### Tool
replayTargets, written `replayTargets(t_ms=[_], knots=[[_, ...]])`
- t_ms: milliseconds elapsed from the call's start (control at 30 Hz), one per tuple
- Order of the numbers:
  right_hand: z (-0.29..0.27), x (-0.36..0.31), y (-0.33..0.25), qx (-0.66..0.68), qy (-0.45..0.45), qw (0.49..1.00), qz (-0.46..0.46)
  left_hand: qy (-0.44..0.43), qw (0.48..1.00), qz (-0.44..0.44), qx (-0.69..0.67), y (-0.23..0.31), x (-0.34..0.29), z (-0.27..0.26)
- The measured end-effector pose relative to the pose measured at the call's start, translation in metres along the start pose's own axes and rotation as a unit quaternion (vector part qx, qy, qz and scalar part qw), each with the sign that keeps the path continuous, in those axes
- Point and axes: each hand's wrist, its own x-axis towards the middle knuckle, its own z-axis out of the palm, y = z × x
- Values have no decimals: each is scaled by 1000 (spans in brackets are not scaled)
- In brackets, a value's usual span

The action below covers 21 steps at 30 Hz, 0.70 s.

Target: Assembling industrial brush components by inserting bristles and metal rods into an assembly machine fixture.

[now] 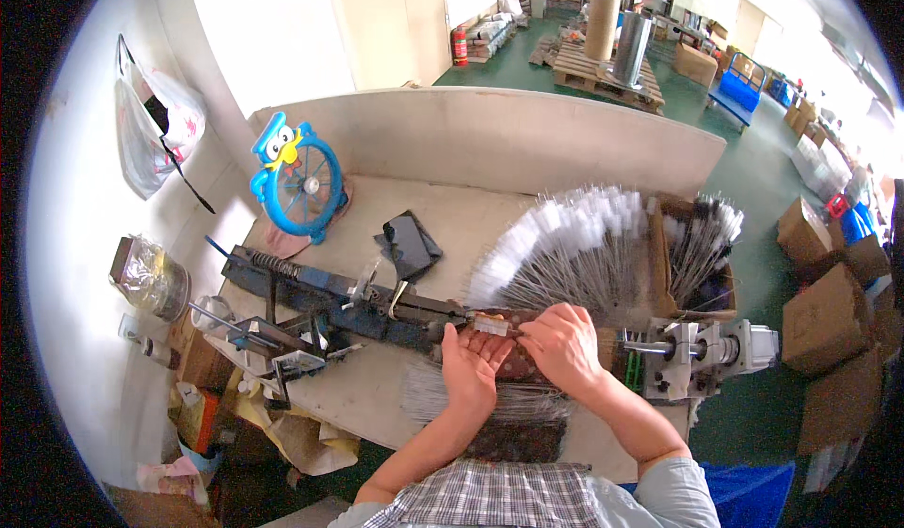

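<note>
My left hand [471,370] is turned palm up at the middle of the bench, its thumb apart from its fingers. Just above those fingertips lies a small pale brush-like piece [492,325], in line with the end of a long dark machine bar [353,295]. From the right, my right hand [565,347] pinches the thin dark end of this piece between thumb and fingers. Fine detail at the pinch is hidden. Beneath both hands, a bundle of thin wire stems [438,394] lies over a reddish-brown spotted cloth [516,366].
Behind my hands fans a large pile of white-tipped wire brushes [565,246], beside a cardboard box [663,269] of darker brushes. A motor unit [697,354] stands right. A blue toy-shaped fan [301,189], black pouch [411,246] and metal bracket [292,344] are left.
</note>
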Motion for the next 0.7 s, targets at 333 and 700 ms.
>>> replayTargets(t_ms=[333,700], knots=[[-15,-11,4,56,7,998,-10,-58,990,-27,123,2,-7,-2],[17,-96,32,37,-249,965,70,74,970,75,221,71,-17,-106]])
